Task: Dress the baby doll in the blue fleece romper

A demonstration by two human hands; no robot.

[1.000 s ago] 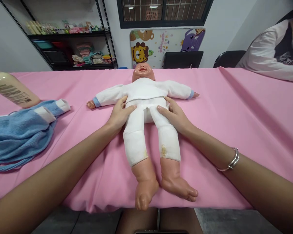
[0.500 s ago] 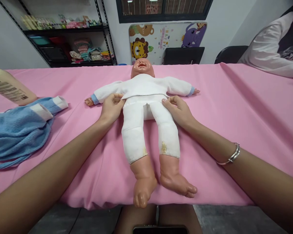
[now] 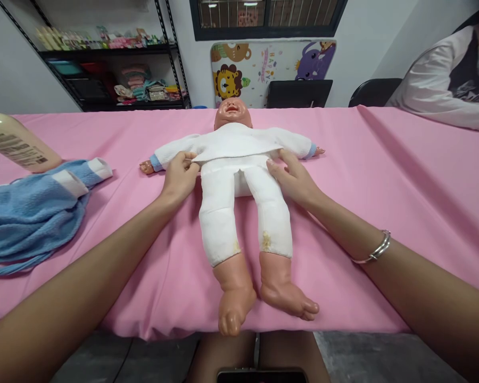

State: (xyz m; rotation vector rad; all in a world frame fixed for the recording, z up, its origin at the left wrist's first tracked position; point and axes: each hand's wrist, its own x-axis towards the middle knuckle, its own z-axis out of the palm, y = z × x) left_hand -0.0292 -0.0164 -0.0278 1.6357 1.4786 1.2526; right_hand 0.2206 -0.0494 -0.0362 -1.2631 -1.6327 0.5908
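The doll's head [image 3: 232, 114] and feet [image 3: 236, 298] are smooth, glossy moulded plastic, while its suit [image 3: 233, 142] is matt, slightly fuzzy white cloth, stained on one leg. You have matt pink cloth [image 3: 383, 213] covering the tabletop, a rough blue terry towel [image 3: 27, 223] near its left edge, a glossy plastic bottle [image 3: 18, 144] beyond that, and you wear a shiny metal bangle [image 3: 377, 247].

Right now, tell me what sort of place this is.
Probably a baby-care training room: a white-clothed plastic baby doll lies on a pink-sheeted table beside a blue terry towel and a cream plastic bottle, with a cartoon-animal play mat against the wall.
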